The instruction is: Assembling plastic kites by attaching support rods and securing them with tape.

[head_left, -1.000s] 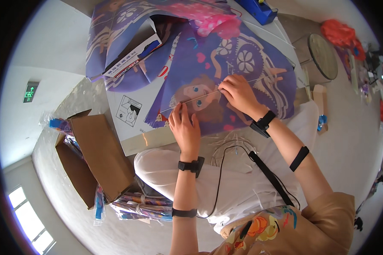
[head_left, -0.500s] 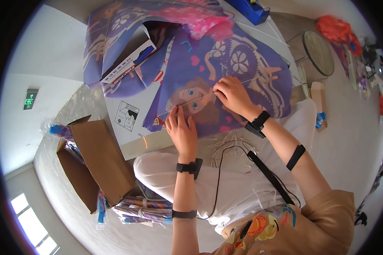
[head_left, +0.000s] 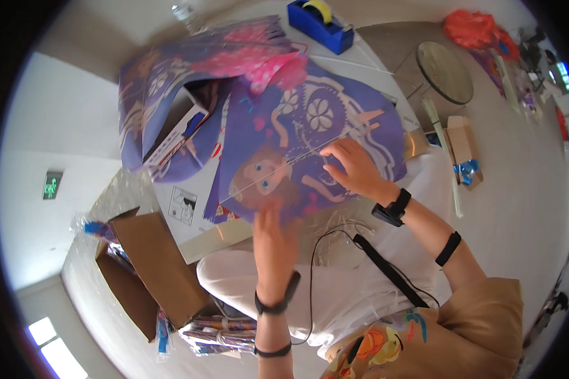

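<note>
Here, purple sheet (head_left: 306, 129) beneath right grip (head_left: 358, 169)

The right hand (head_left: 354, 167) is over the purple printed sheet (head_left: 303, 136), near a thin rod (head_left: 250, 187). The left hand (head_left: 275, 243), blurred, is at the sheet's lower edge.

Purple printed sheets (head_left: 306, 140) and blue tape dispenser (head_left: 317, 26) on white tabletop (head_left: 201, 183).

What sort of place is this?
Probably a makeshift assembly or packing workspace: layered purple printed sheets, a blue tape dispenser and an open cardboard box suggest it.
</note>
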{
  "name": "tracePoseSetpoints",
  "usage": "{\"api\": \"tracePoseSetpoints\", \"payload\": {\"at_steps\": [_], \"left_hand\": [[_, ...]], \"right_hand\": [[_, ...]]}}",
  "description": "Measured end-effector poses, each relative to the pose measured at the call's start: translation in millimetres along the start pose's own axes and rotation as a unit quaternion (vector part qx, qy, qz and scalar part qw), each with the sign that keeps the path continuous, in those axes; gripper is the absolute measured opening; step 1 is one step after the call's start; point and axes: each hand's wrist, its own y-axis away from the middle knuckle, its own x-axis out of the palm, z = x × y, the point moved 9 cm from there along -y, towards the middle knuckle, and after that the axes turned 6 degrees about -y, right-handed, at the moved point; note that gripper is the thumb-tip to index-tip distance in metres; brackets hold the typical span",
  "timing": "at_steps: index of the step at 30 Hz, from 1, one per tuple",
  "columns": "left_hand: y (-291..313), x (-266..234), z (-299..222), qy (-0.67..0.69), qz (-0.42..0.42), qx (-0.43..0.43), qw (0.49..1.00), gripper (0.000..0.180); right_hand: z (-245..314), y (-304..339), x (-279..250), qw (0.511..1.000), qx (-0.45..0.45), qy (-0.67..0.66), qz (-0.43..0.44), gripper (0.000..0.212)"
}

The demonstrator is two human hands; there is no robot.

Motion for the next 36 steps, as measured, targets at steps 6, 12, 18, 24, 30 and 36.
{"api": "tracePoseSetpoints", "payload": {"at_steps": [6, 12, 18, 24, 30, 36], "left_hand": [[-14.8, 7.1, -156.4, 0.573, 0.304, -0.065, 0.759, 0.045], [-177.7, 97.0, -159.8, 0.83, 0.124, -0.244, 0.486, 0.034], [-272.4, 179.4, -115.5, 0.807, 0.071, -0.335, 0.482, 0.037], [-339.0, 226.7, -119.1, 0.776, 0.153, -0.282, 0.543, 0.043], [-370.6, 226.2, -103.8, 0.755, 0.118, -0.218, 0.607, 0.044], [-372.3, 242.6, -137.3, 0.794, 0.138, -0.269, 0.527, 0.051]], "right_hand": [[-79.8, -30.7, -98.3, 0.962, 0.157, -0.17, -0.146, 0.027], [-204.3, -147.6, -163.0, 0.964, 0.072, -0.057, -0.248, 0.035], [-277.8, -234.8, -120.9, 0.95, 0.275, -0.082, -0.121, 0.045], [-313.1, -251.2, -92.9, 0.906, 0.346, -0.234, -0.07, 0.032], [-286.7, -241.3, -93.6, 0.851, 0.343, -0.357, -0.173, 0.024], [-274.0, -225.1, -147.7, 0.918, 0.264, -0.148, -0.254, 0.033]]}}
